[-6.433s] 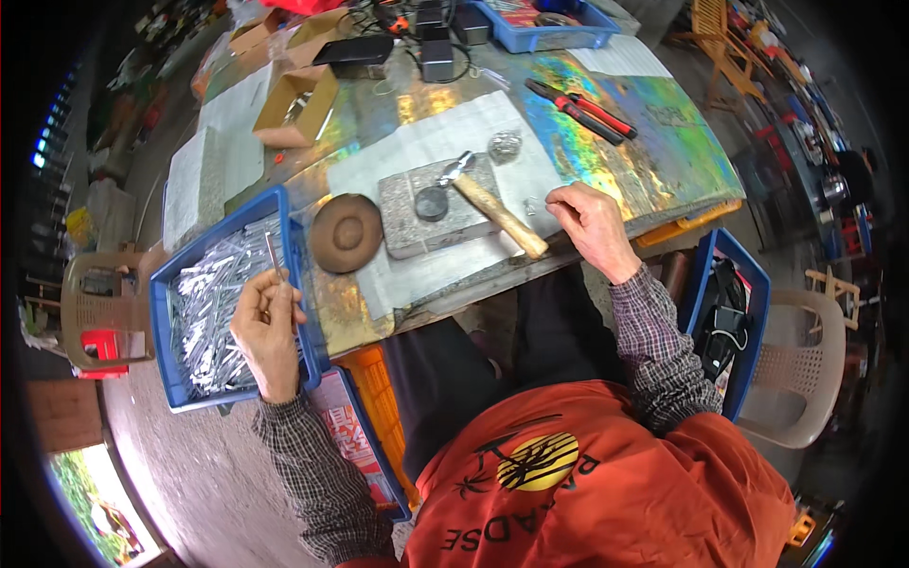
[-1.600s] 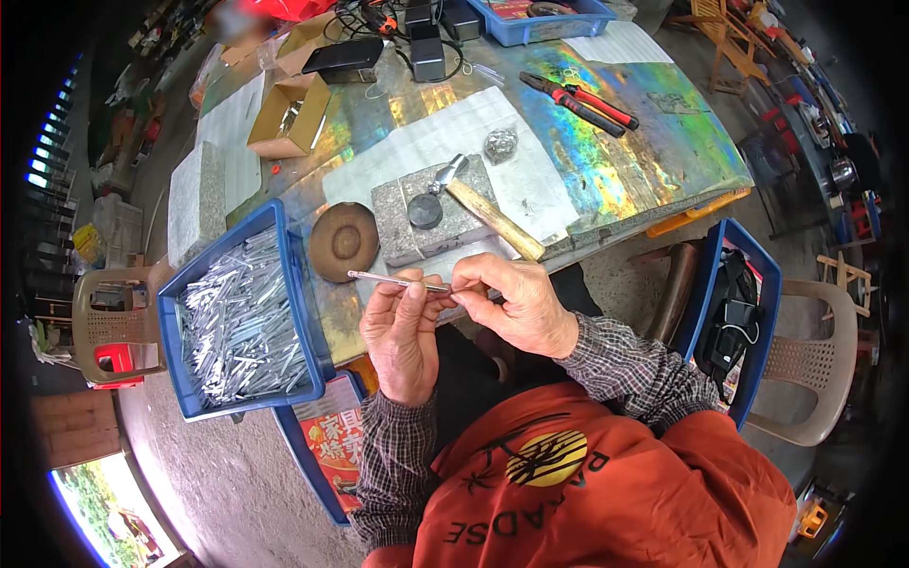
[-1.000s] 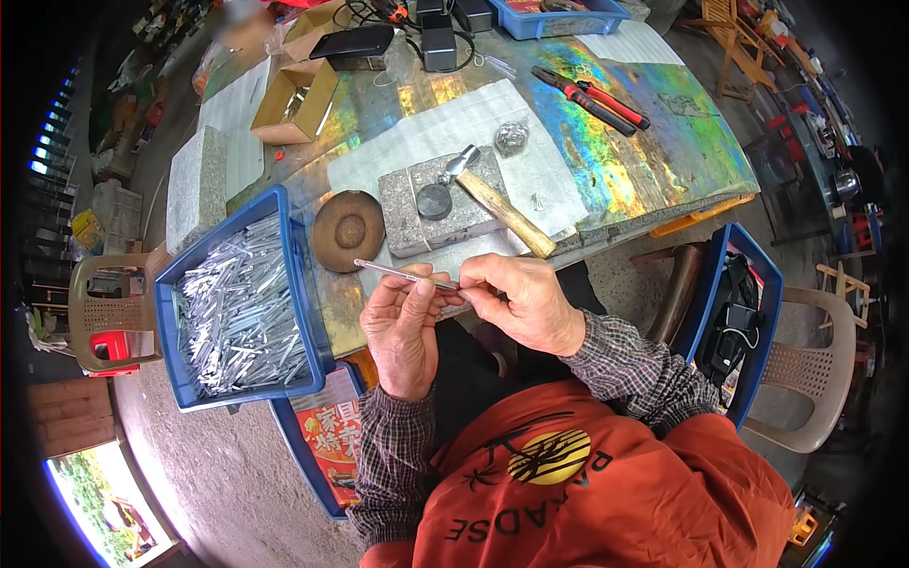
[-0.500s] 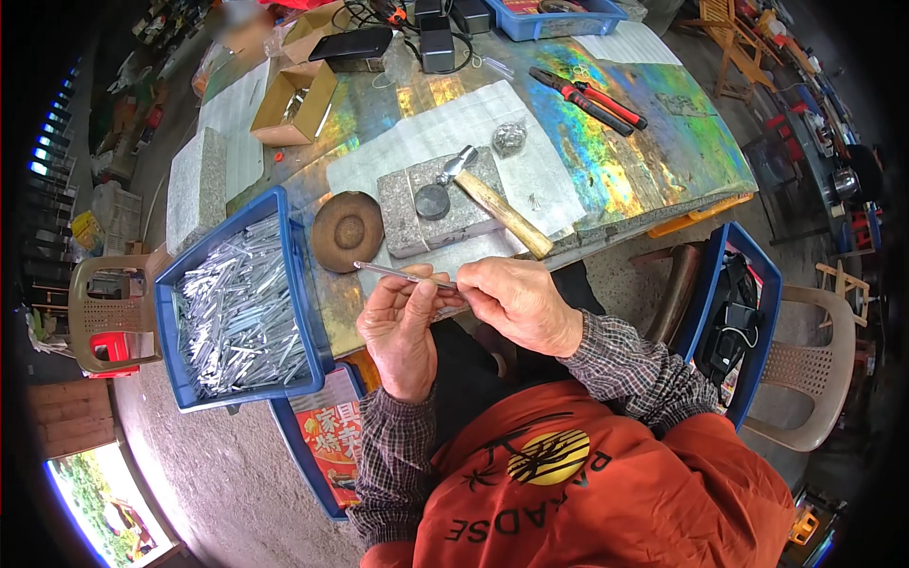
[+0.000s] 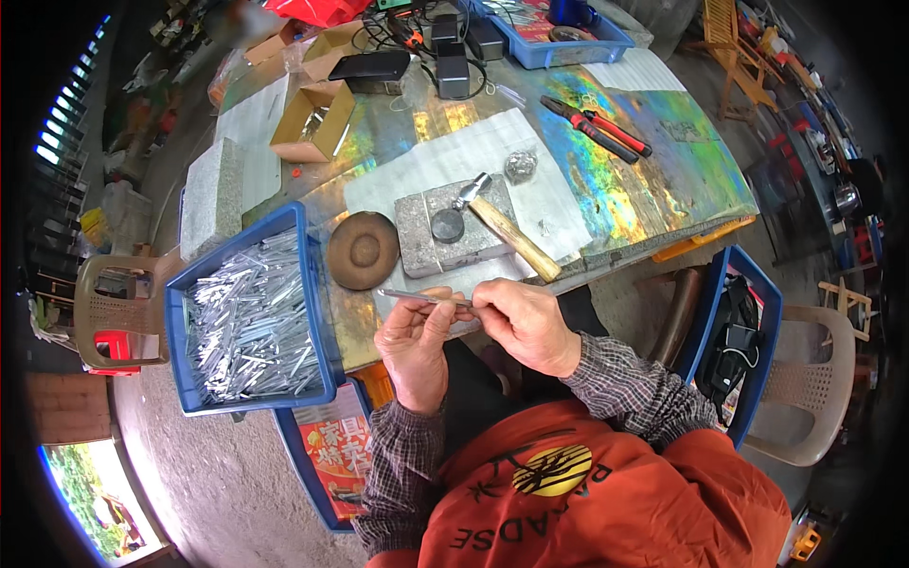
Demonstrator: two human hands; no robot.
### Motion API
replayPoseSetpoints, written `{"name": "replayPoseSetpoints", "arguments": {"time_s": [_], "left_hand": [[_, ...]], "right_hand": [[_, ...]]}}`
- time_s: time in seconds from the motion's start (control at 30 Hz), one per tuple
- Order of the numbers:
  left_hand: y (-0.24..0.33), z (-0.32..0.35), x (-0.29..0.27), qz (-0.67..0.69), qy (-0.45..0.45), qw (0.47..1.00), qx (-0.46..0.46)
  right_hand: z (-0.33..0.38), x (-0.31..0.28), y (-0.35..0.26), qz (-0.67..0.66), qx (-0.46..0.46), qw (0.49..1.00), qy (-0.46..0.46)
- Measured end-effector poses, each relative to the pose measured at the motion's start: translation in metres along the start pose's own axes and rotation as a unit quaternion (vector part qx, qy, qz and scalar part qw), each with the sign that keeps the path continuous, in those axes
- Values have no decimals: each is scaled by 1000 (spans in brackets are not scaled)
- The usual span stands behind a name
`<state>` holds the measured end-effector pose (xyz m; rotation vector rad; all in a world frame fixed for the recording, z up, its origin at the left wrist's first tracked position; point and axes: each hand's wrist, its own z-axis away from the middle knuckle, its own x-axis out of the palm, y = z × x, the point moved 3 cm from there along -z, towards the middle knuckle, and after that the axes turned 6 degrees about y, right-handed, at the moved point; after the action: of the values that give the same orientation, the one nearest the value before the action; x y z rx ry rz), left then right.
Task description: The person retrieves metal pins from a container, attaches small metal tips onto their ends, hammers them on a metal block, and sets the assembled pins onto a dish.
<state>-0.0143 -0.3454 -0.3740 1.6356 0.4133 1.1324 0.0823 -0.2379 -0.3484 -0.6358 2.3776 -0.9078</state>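
One thin metal rod is held in both hands, nearly level, above the near edge of the table. Its middle is clamped between thumb and fingers of the left hand; the left end is left poking out free. The right end is pinched by the fingertips of the right hand, knuckles up. The rod's tip is covered there, so whether anything smaller is gripped with it cannot be told.

Main risk: a drop. The hands are held partly past the table edge, so if either pinch is loosened or slips on the smooth metal, the rod could be lost to the lap or floor. If the two hands are worked out of line, a thin piece like this could be bent. If the covered end is sharp, a fingertip could be nicked; sharpness can't be judged.

Just beyond, a stone block is laid on a white sheet. A dark round puck and a hammer are carried on it. The hammer handle is overhung toward the near edge; it could be tipped if caught by the right sleeve.

To the left, a wooden disc is set beside the block, then a blue bin heaped with metal strips. Red-handled pliers are parked farther out, right.
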Motion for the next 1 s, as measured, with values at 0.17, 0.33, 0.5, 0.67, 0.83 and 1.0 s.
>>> {"name": "replayPoseSetpoints", "arguments": {"time_s": [0.17, 0.33, 0.5, 0.67, 0.83, 1.0], "left_hand": [[-4, 2, -1, 54, 15, 998, -41], [-4, 3, -3, 29, 15, 999, -36], [0, 3, 0, 44, 12, 998, -36], [-1, 4, -2, 40, 9, 999, -26], [0, 4, 1, 64, -3, 997, -35], [-1, 1, -1, 77, 10, 996, -51]], "right_hand": [[6, 0, 3, -47, 144, 988, -12], [8, 2, 7, -76, 198, 976, -40], [7, 2, 7, -106, 233, 966, -33], [9, 2, 7, -130, 266, 954, -46], [5, -1, 8, -69, 189, 978, -51], [-6, -2, -1, 73, -19, 996, -55]]}}
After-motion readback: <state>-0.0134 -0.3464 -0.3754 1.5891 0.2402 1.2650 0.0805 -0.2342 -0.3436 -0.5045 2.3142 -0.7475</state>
